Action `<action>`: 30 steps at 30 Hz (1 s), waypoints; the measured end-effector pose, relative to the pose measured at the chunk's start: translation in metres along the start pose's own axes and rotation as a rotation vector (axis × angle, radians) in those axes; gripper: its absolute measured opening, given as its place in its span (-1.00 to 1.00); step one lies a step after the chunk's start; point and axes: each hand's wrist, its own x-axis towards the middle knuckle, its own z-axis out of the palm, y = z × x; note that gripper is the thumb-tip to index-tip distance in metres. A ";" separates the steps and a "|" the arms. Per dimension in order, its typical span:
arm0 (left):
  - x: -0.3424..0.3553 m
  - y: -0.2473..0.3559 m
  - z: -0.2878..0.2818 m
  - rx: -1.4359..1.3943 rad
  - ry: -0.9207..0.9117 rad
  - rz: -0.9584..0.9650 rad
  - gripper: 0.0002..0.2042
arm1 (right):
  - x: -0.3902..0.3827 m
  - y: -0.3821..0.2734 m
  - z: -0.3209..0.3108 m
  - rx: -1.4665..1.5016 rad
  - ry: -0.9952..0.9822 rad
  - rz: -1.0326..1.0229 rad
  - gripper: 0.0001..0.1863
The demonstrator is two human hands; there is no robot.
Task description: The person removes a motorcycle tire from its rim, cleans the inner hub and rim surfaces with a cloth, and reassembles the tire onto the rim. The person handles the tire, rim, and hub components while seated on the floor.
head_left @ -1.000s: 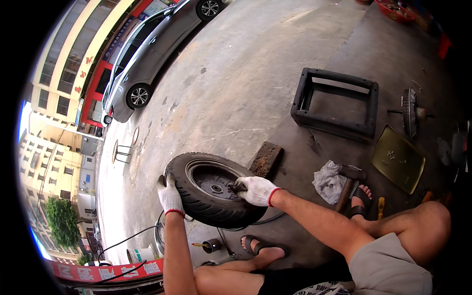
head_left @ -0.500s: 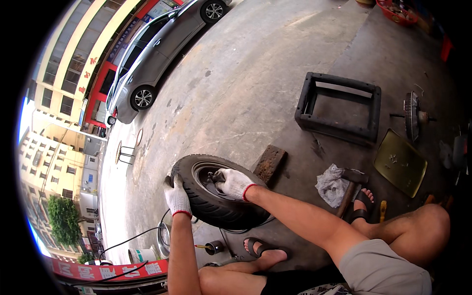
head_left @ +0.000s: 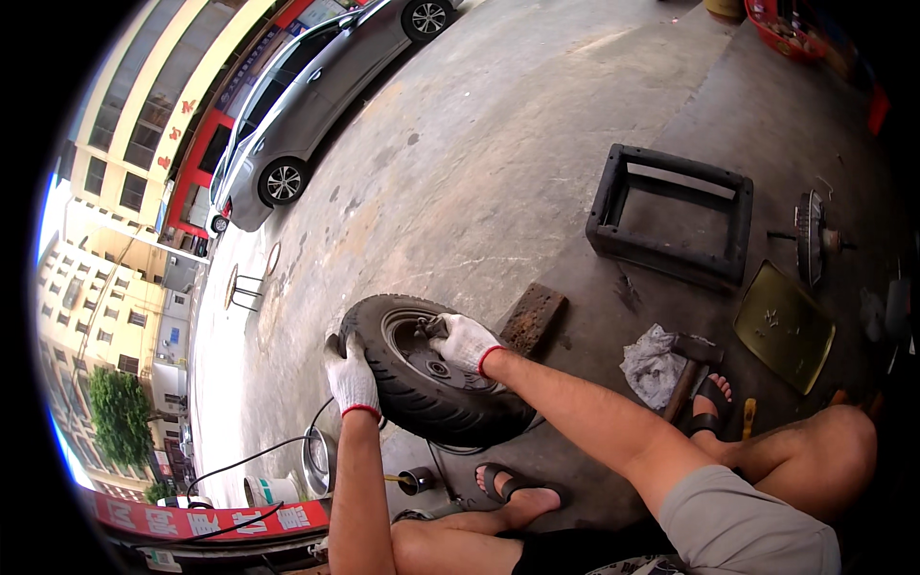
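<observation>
Right hand (head_left: 468, 343) has shifted from the right side of the wheel's recess to its far side over the last second; left hand (head_left: 353, 379) stays on the tyre's left side. Wheel is about where it was, view drifted slightly.

Wheel: black tyre (head_left: 422, 402) on grey rim (head_left: 398, 350), tilted with its open face up, in front of the person, between the hands. Hub (head_left: 438, 369) shows in the middle of the recess.

Left hand, white glove with red cuff: partly curled, gripping the tyre's left edge, thumb on the near side. Right hand, same glove: fingers bent and bunched inside the far part of the rim. Dark patch at the fingertips; cannot tell if that's a small item or dirty glove.

Around it: brown block (head_left: 535, 319) just right of the wheel, contact unclear. Cup (head_left: 417, 481) with a yellow-handled tool in it, near side. Right: crumpled rag (head_left: 652, 369), hammer (head_left: 698, 350) at its right edge. Farther right: yellowish tray (head_left: 791, 355) with small bits on it, round finned part (head_left: 811, 240) on a shaft beyond it, black open frame (head_left: 666, 261) to their left. Grey car (head_left: 321, 110) far left.
</observation>
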 end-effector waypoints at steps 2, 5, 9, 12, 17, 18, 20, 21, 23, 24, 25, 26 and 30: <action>-0.003 -0.007 -0.009 0.010 0.015 -0.032 -0.38 | -0.012 -0.022 0.002 -0.030 0.046 0.103 -0.62; 0.002 -0.004 -0.003 0.022 0.011 -0.024 -0.39 | 0.000 -0.017 -0.007 -0.105 0.081 0.129 -0.63; -0.002 0.002 -0.004 0.047 0.023 -0.008 -0.40 | 0.001 -0.014 -0.010 -0.175 0.018 0.137 -0.64; -0.003 0.004 -0.005 0.061 0.036 -0.013 -0.40 | 0.001 -0.014 -0.011 -0.237 0.028 0.165 -0.64; 0.000 0.002 -0.002 0.052 0.028 -0.029 -0.41 | -0.004 0.001 -0.016 -0.310 -0.064 0.195 -0.64; 0.000 0.002 -0.003 0.054 0.032 -0.033 -0.42 | -0.009 -0.002 -0.018 -0.346 -0.035 0.210 -0.64; -0.001 0.002 -0.003 0.057 0.040 -0.042 -0.42 | -0.009 0.006 -0.019 -0.343 -0.038 0.197 -0.63; 0.000 0.001 -0.003 0.044 0.041 -0.039 -0.41 | -0.008 0.009 -0.021 -0.340 -0.038 0.192 -0.62; 0.001 0.000 -0.003 0.018 0.043 -0.032 -0.41 | -0.011 0.015 -0.023 -0.348 -0.072 0.192 -0.63; 0.000 -0.001 -0.004 0.032 0.034 -0.032 -0.38 | -0.016 0.014 -0.025 -0.347 -0.080 0.210 -0.63; 0.000 -0.001 -0.006 0.047 0.025 -0.033 -0.36 | -0.020 0.013 -0.026 -0.345 -0.087 0.228 -0.64; 0.000 -0.002 -0.008 0.062 0.015 -0.033 -0.33 | -0.020 0.020 -0.022 -0.370 -0.049 0.244 -0.64; 0.003 -0.005 -0.006 0.070 0.015 -0.026 -0.33 | -0.022 0.041 -0.030 -0.393 -0.081 0.238 -0.63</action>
